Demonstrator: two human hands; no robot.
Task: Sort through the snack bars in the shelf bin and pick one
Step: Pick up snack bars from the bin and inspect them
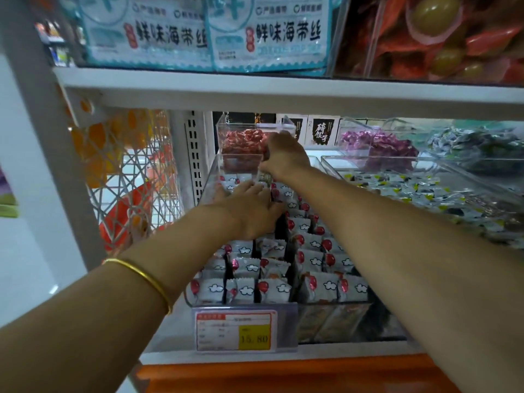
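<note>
Well back in the bin, both hands work among the snack bars.

Snack bars stand on end in tight rows inside the clear bin on the lower shelf. The left hand lies over the rear rows, fingers spread and fairly straight. The right hand reaches further back beside a small box of red sweets; its fingers are hidden, so I cannot tell whether they pinch anything. The bars look light, in slick, crinkly wrappers, and probably crush easily. A gentle pinch on the crimped top edge seems best.
</note>
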